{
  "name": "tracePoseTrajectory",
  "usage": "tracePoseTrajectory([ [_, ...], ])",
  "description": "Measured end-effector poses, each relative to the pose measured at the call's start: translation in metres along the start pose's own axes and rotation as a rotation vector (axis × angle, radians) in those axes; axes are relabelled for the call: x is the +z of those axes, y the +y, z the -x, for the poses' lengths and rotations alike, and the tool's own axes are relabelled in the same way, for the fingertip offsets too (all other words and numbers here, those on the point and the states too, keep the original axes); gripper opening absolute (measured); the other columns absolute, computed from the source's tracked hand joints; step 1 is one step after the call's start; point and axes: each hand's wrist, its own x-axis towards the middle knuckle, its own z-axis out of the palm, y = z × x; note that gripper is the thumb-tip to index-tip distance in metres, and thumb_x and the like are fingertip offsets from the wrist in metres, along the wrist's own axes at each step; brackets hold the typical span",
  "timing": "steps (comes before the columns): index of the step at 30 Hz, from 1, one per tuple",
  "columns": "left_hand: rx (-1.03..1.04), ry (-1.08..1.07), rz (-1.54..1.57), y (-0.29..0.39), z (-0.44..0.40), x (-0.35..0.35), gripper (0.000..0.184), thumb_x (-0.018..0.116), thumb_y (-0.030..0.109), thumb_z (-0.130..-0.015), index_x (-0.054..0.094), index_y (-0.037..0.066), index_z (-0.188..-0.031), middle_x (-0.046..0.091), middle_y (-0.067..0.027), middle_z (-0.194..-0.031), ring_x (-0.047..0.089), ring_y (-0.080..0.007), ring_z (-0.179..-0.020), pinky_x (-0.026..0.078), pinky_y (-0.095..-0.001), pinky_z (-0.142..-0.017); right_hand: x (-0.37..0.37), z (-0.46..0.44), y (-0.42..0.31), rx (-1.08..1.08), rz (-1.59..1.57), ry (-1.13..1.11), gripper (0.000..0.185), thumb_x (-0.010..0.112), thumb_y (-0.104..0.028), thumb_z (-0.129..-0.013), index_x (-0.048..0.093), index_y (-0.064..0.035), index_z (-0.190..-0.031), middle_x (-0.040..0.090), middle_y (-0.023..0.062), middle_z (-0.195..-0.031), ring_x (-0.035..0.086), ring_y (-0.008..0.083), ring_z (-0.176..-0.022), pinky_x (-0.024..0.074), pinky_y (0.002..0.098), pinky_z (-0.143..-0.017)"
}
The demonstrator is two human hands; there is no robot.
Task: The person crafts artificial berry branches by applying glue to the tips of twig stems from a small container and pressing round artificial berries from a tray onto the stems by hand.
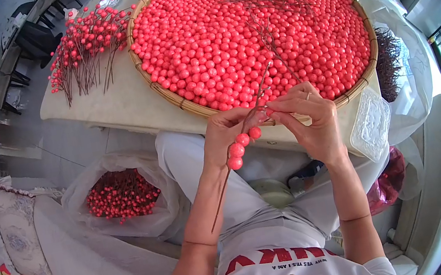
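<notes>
My left hand (224, 133) pinches a thin brown artificial stem (221, 198) between thumb and fingers. The stem slants from lower left to upper right, and several red berries (236, 150) sit along it below my fingers. Close beside it, my right hand (310, 118) is closed at the fingertips around a red berry (270, 112) against the stem's upper part. That berry is partly hidden by the fingers. Just beyond both hands lies a round woven bamboo tray (190, 107) filled with loose red berries (229, 48).
Bare brown stems (268, 4) lie on the berries. Finished berry sprigs (90, 40) rest on the table (110, 108) at left. A plastic bag (74, 188) of berry sprigs stands on my left; dark stems (389, 62) in another bag (408, 106) are at right.
</notes>
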Motion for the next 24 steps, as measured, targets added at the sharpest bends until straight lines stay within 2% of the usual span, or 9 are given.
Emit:
tracePoseTrajectory([
  [5, -0.049, -0.102, 0.127, 0.001, -0.004, -0.007, 0.014, 0.060, 0.002, -0.082, 0.067, 0.002, -0.093, 0.067, -0.0068, -0.081, 0.058, -0.0069, -0.061, 0.040, -0.0140, -0.047, -0.002, -0.001, 0.002, 0.033, -0.087, 0.003, 0.016, 0.069, -0.002, -0.074, 0.071, -0.0030, -0.090, 0.065, 0.0052, -0.080, 0.050, 0.0156, -0.078, 0.0441, 0.0254, -0.070],
  [9, -0.076, -0.262, 0.249, -0.002, -0.004, -0.010, 0.014, 0.062, 0.007, -0.083, 0.063, -0.001, -0.095, 0.064, -0.0129, -0.093, 0.051, -0.0113, -0.051, 0.044, -0.0236, -0.058, -0.006, -0.004, 0.005, 0.357, -0.300, 0.035, 0.015, 0.067, -0.005, -0.076, 0.071, -0.0026, -0.090, 0.065, 0.0062, -0.080, 0.051, 0.0160, -0.077, 0.0439, 0.0249, -0.069],
  [14, -0.031, -0.367, 0.405, -0.012, -0.013, -0.024, 0.021, 0.062, 0.008, -0.084, 0.059, -0.001, -0.103, 0.063, -0.0100, -0.089, 0.054, -0.0157, -0.060, 0.046, -0.0237, -0.059, -0.004, -0.012, 0.026, 0.525, -0.332, 0.093, 0.015, 0.067, -0.007, -0.077, 0.071, -0.0035, -0.091, 0.065, 0.0079, -0.080, 0.052, 0.0167, -0.077, 0.0438, 0.0259, -0.069],
  [15, -0.017, -0.391, 0.447, -0.014, -0.015, -0.027, 0.023, 0.062, 0.009, -0.084, 0.059, -0.001, -0.105, 0.063, -0.0093, -0.088, 0.055, -0.0168, -0.062, 0.047, -0.0237, -0.060, -0.006, -0.012, 0.026, 0.526, -0.332, 0.098, 0.015, 0.067, -0.007, -0.077, 0.071, -0.0035, -0.091, 0.065, 0.0079, -0.080, 0.052, 0.0167, -0.077, 0.0438, 0.0259, -0.069],
  [19, 0.042, -0.476, 0.618, -0.018, -0.019, -0.038, 0.031, 0.062, 0.010, -0.084, 0.055, -0.001, -0.113, 0.061, -0.0065, -0.084, 0.058, -0.0211, -0.071, 0.049, -0.0238, -0.061, -0.013, -0.012, 0.024, 0.382, 0.097, -0.034, 0.017, 0.066, -0.003, -0.075, 0.070, -0.0019, -0.092, 0.064, 0.0084, -0.082, 0.054, 0.0172, -0.077, 0.0448, 0.0253, -0.072],
  [20, 0.039, -0.479, 0.615, -0.015, -0.019, -0.036, 0.031, 0.062, 0.010, -0.084, 0.055, -0.001, -0.113, 0.061, -0.0065, -0.084, 0.058, -0.0211, -0.071, 0.049, -0.0238, -0.061, -0.013, -0.013, 0.025, 0.382, 0.097, -0.029, 0.017, 0.066, -0.003, -0.075, 0.070, -0.0019, -0.092, 0.064, 0.0084, -0.082, 0.054, 0.0172, -0.077, 0.0448, 0.0253, -0.072],
  [24, -0.094, -0.300, 0.590, -0.002, -0.011, -0.029, 0.015, 0.055, 0.011, -0.088, 0.059, 0.002, -0.099, 0.062, -0.0098, -0.087, 0.051, -0.0134, -0.050, 0.038, -0.0224, -0.048, -0.003, -0.023, 0.037, 0.179, 0.371, -0.314, 0.017, 0.068, -0.005, -0.073, 0.070, -0.0034, -0.090, 0.064, 0.0083, -0.084, 0.054, 0.0189, -0.077, 0.0452, 0.0275, -0.072],
])
